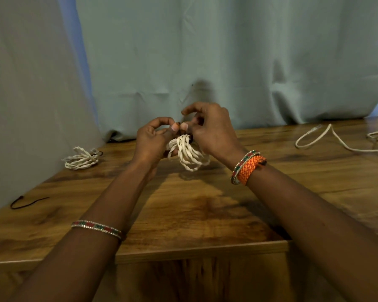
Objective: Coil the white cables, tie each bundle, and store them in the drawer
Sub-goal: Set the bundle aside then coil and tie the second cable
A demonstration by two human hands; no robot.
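One head-worn view looks forward and down over the table (205, 205), close above its near edge, facing the curtain (205, 51) hanging behind it.

glossy wood-grain table (183, 214), matt cloth curtain (227, 51), twisted white cable bundle (189, 155).

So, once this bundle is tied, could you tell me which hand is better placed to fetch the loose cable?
Probably the right hand. The uncoiled white cable lies at the table's far right, on that hand's side. The left hand sits nearer the finished bundle, so it could keep the bundle being tied.
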